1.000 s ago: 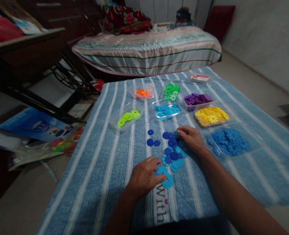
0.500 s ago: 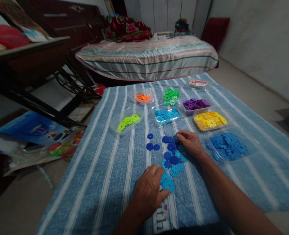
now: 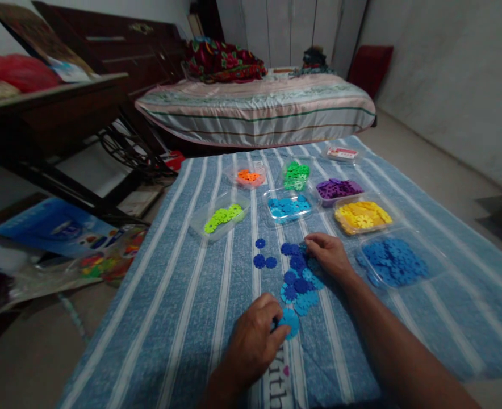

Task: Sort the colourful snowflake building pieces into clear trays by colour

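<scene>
A loose pile of dark and light blue flower-shaped discs (image 3: 298, 278) lies on the striped blue cloth (image 3: 183, 295). My left hand (image 3: 255, 341) is curled at the near end of the pile, fingers pinching a light blue disc (image 3: 288, 321). My right hand (image 3: 328, 255) rests on the far right side of the pile, fingers bent down onto dark blue discs. Three separate dark blue discs (image 3: 263, 257) lie just left of the pile.
Clear trays hold sorted discs: lime (image 3: 223, 217), orange (image 3: 249, 176), green (image 3: 297, 174), light blue (image 3: 288, 205), purple (image 3: 338, 188), yellow (image 3: 362, 216), dark blue (image 3: 393, 261). A small box (image 3: 341, 152) lies far back. A bed (image 3: 255, 105) stands behind, a dark table (image 3: 42, 113) and clutter at left.
My left hand has drawn back toward me and curled tighter around the light blue discs at the pile's near end. The right hand stays on the pile. The view tilted slightly.
</scene>
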Motion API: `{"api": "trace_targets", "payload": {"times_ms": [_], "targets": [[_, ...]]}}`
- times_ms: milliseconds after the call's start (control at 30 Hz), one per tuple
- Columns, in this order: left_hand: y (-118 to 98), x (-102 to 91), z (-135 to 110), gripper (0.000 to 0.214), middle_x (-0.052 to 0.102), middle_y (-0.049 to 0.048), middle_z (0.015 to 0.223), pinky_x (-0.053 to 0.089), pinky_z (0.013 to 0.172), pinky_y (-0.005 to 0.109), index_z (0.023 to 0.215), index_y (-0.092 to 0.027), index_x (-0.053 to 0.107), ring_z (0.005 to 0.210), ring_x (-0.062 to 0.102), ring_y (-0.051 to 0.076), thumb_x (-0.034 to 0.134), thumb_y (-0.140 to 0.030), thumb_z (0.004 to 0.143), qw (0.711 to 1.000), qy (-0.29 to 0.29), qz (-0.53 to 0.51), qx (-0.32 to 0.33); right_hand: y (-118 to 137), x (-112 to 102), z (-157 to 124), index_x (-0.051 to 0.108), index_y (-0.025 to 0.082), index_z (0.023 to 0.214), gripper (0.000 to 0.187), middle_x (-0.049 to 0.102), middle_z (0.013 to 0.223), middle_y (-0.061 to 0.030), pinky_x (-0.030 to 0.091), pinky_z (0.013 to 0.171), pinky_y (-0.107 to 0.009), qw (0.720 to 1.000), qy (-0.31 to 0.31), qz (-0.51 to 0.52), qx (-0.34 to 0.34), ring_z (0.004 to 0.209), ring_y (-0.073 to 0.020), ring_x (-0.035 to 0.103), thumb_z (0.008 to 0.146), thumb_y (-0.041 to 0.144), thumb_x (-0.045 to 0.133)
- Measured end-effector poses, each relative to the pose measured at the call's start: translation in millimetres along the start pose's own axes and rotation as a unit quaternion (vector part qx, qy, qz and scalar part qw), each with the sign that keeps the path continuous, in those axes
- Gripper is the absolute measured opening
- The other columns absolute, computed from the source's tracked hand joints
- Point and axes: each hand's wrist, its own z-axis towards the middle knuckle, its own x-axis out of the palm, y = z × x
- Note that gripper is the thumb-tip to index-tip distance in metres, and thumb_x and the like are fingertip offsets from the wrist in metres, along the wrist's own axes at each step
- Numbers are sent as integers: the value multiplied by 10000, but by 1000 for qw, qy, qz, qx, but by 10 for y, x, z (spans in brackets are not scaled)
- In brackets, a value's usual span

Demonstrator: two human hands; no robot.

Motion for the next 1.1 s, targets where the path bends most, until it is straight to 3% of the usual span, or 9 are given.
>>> {"api": "trace_targets", "payload": {"times_ms": [200, 367, 500, 600, 667, 767, 933, 1100], "targets": [[62, -138, 125, 190, 543, 7, 732, 409, 627, 258, 676, -177, 543, 677, 526, 135, 534, -287, 831, 993, -65, -90, -36, 30, 11, -17, 691, 164, 781, 234, 601, 595, 5, 449, 570, -268, 1000, -2, -2, -2, 577, -150, 561, 752, 380, 607], [-6, -271, 526, 180, 491, -43, 543, 362, 501, 220, 634, -168, 575, 516, 469, 98, 616, -312, 733, 969, -107, -194, -105, 30, 10, -9, 694, 164, 779, 233, 602, 601, 5, 446, 564, -263, 1000, 0, -6, -5, 574, -146, 557, 751, 376, 604], [-194, -429, 1077, 179, 534, -38, 520, 391, 468, 203, 705, -155, 601, 481, 515, 97, 647, -328, 702, 922, -192, -315, -113, 21, 5, 0, 696, 169, 778, 226, 605, 599, 8, 447, 572, -266, 1000, 6, -13, -9, 575, -147, 559, 756, 373, 602], [-300, -525, 1423, 239, 642, 0, 706, 483, 561, 217, 870, -156, 593, 638, 633, 123, 666, -296, 691, 866, -265, -415, -86, 24, 7, -1, 698, 172, 780, 224, 615, 613, 4, 454, 575, -271, 1000, 2, -10, -10, 579, -152, 566, 758, 373, 601], [-308, -534, 1513, 286, 667, 18, 807, 509, 610, 230, 917, -164, 581, 729, 659, 136, 682, -286, 679, 851, -282, -436, -81, 29, 13, -2, 698, 174, 777, 221, 620, 613, 2, 458, 577, -274, 1000, 0, -10, -11, 580, -155, 572, 758, 372, 601], [-228, -458, 1415, 248, 673, 30, 775, 499, 601, 223, 851, -154, 602, 718, 655, 141, 687, -308, 676, 874, -242, -409, -99, 28, 19, 1, 698, 178, 775, 209, 622, 613, 3, 457, 580, -272, 1000, 2, -10, -12, 582, -154, 576, 759, 361, 599], [-35, -299, 989, 212, 636, 18, 639, 421, 505, 211, 749, -136, 625, 526, 556, 104, 648, -339, 691, 934, -110, -315, -125, 12, 7, 14, 695, 180, 777, 205, 612, 617, 8, 452, 572, -266, 1000, 5, -10, -7, 582, -148, 564, 757, 359, 596], [35, -301, 637, 200, 551, -21, 581, 364, 513, 229, 695, -155, 622, 533, 498, 114, 596, -350, 731, 984, 16, -148, -99, 35, -14, 5, 688, 174, 772, 220, 596, 595, 15, 446, 570, -264, 1000, 7, -19, -7, 575, -146, 561, 759, 373, 597]]}}
